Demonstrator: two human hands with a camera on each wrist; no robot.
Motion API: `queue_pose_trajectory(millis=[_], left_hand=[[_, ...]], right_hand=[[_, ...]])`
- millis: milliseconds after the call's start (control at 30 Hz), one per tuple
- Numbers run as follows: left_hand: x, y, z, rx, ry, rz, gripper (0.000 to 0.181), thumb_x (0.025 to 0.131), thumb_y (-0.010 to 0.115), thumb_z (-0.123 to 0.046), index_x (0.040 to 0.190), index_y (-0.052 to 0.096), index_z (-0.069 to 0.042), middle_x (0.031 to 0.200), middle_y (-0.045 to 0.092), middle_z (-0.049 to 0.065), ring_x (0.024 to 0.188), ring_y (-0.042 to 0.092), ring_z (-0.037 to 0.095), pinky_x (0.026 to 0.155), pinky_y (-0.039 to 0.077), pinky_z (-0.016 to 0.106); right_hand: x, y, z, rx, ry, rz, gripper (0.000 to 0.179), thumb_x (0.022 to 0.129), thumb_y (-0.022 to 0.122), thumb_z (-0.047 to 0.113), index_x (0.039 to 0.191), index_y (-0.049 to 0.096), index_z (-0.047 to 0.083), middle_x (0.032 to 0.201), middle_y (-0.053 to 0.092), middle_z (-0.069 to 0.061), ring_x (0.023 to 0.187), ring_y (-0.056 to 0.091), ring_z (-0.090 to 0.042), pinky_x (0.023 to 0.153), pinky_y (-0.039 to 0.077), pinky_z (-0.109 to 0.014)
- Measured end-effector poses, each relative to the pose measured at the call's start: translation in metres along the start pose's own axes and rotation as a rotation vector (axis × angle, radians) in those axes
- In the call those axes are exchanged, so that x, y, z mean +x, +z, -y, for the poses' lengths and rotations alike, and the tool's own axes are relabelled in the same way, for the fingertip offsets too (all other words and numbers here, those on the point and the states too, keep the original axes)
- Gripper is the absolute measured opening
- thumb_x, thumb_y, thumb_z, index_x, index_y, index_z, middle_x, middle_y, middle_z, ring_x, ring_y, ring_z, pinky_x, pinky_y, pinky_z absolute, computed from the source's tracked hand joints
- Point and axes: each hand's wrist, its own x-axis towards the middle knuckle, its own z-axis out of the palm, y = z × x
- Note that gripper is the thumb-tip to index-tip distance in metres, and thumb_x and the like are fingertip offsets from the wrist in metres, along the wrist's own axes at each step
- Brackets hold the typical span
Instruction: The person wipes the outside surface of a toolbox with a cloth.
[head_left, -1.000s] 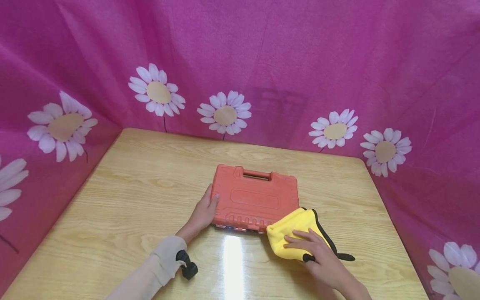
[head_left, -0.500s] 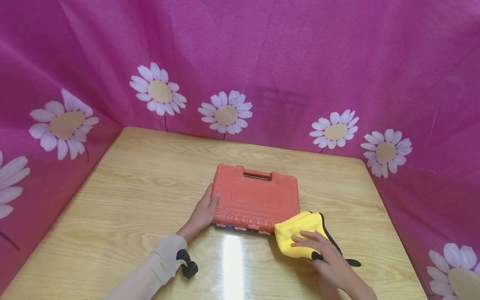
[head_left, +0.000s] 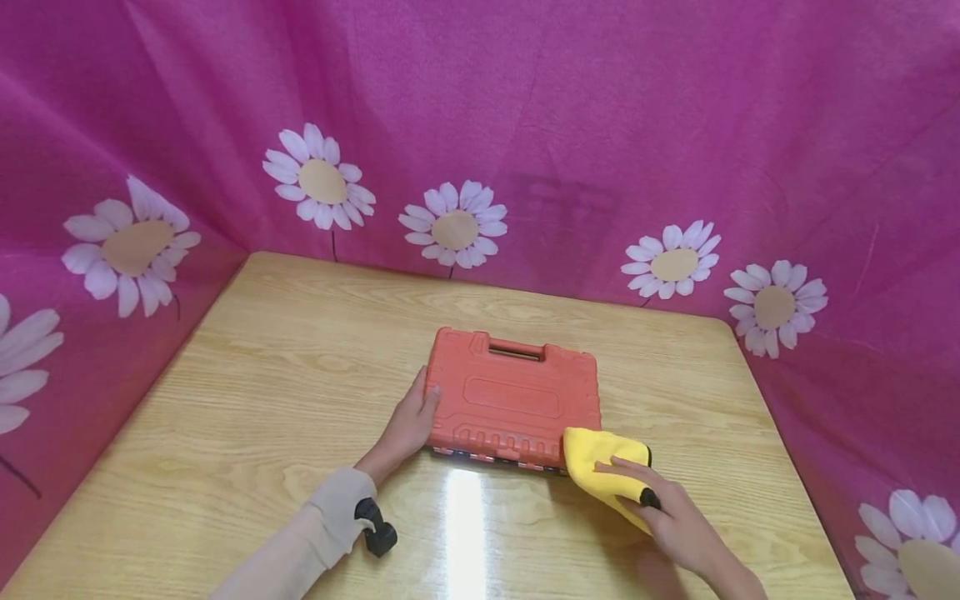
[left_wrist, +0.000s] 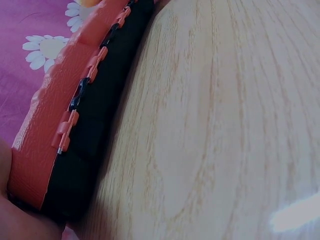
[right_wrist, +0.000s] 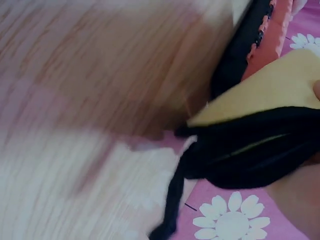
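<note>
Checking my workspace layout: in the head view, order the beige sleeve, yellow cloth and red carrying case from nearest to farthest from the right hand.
1. Yellow cloth, in the grip of the right hand.
2. Red carrying case, left of the cloth.
3. Beige sleeve, left of the case.

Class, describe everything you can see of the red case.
The case is plastic-looking: red upper half, black lower half, fittings along the near edge, handle at the far one. It lies closed on the table; the left hand grips its left end, and the yellow cloth covers its near right corner.
</note>
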Motion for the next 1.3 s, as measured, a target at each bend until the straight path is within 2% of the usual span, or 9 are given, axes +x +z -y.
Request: queue_pose_trajectory(millis=[133,267,367,500,667,833,1000,1167,1300], left_hand=[[0.000,0.000,-0.001,-0.003,0.002,-0.002,0.060,0.110,0.032,-0.027,0.160,0.008,-0.004,0.163,0.021,0.017,0.149,0.018,0.033,0.119,0.017,0.051],[0.000,0.000,-0.001,-0.007,-0.001,-0.002,0.060,0.110,0.032,-0.028,0.160,0.008,-0.005,0.163,0.021,0.017,0.148,0.019,0.033,0.119,0.017,0.051],[-0.001,0.000,-0.001,-0.005,0.002,-0.003,0.060,0.110,0.032,-0.028,0.160,0.008,-0.005,0.163,0.021,0.017,0.148,0.019,0.033,0.119,0.017,0.051],[-0.001,0.001,-0.001,0.007,-0.003,-0.010,0.060,0.110,0.032,-0.028,0.160,0.008,-0.003,0.163,0.020,0.018,0.149,0.016,0.034,0.119,0.016,0.051],[0.000,0.001,-0.001,0.014,-0.020,-0.013,0.061,0.110,0.033,-0.029,0.160,0.009,-0.004,0.163,0.020,0.018,0.149,0.016,0.034,0.119,0.016,0.051],[0.000,0.001,-0.002,0.010,-0.020,-0.020,0.061,0.110,0.034,-0.028,0.160,0.010,-0.004,0.163,0.021,0.018,0.149,0.018,0.033,0.119,0.017,0.051],[0.001,0.001,-0.002,0.012,-0.037,-0.032,0.062,0.109,0.037,-0.029,0.160,0.011,-0.005,0.162,0.023,0.017,0.148,0.020,0.032,0.118,0.019,0.051],[-0.001,0.002,-0.007,0.032,-0.011,-0.064,0.061,0.109,0.041,-0.025,0.158,0.016,0.001,0.160,0.027,0.021,0.147,0.024,0.035,0.118,0.021,0.052],[0.000,0.002,-0.013,0.086,0.052,-0.120,0.060,0.107,0.045,-0.018,0.156,0.020,0.005,0.159,0.024,0.025,0.148,0.020,0.037,0.118,0.019,0.051]], right_hand=[[0.002,-0.005,0.004,0.016,0.081,0.009,0.043,0.095,0.058,-0.002,0.133,0.065,0.018,0.136,0.060,-0.009,0.129,0.049,-0.033,0.101,0.036,-0.016],[0.003,-0.008,0.007,-0.026,0.105,-0.025,0.038,0.098,0.060,0.006,0.134,0.064,0.015,0.130,0.065,-0.002,0.122,0.055,-0.021,0.098,0.041,-0.020],[0.005,-0.010,0.008,-0.033,0.114,-0.059,0.037,0.098,0.059,0.006,0.134,0.063,0.014,0.127,0.065,-0.002,0.117,0.057,-0.016,0.093,0.047,-0.024],[0.009,-0.013,0.008,-0.031,0.085,-0.112,0.034,0.101,0.057,0.006,0.135,0.061,0.011,0.126,0.066,-0.009,0.110,0.060,-0.014,0.086,0.052,-0.026],[0.017,-0.017,0.014,-0.025,0.056,-0.165,0.034,0.103,0.053,0.008,0.137,0.057,0.008,0.125,0.066,-0.009,0.104,0.062,-0.012,0.082,0.054,-0.025],[0.028,-0.023,0.020,-0.051,0.041,-0.207,0.035,0.104,0.053,0.009,0.139,0.056,0.009,0.127,0.064,-0.009,0.105,0.062,-0.014,0.082,0.054,-0.025],[0.038,-0.026,0.027,-0.028,0.029,-0.233,0.034,0.103,0.053,0.009,0.137,0.054,0.011,0.122,0.064,-0.010,0.097,0.063,-0.019,0.078,0.054,-0.028],[0.048,-0.026,0.035,0.026,0.017,-0.275,0.027,0.102,0.054,0.007,0.128,0.046,0.008,0.107,0.062,-0.014,0.085,0.061,-0.018,0.069,0.052,-0.028],[0.056,-0.024,0.039,0.098,-0.048,-0.292,0.021,0.101,0.056,0.002,0.120,0.048,0.003,0.121,0.065,-0.015,0.099,0.063,-0.011,0.074,0.053,-0.022]])
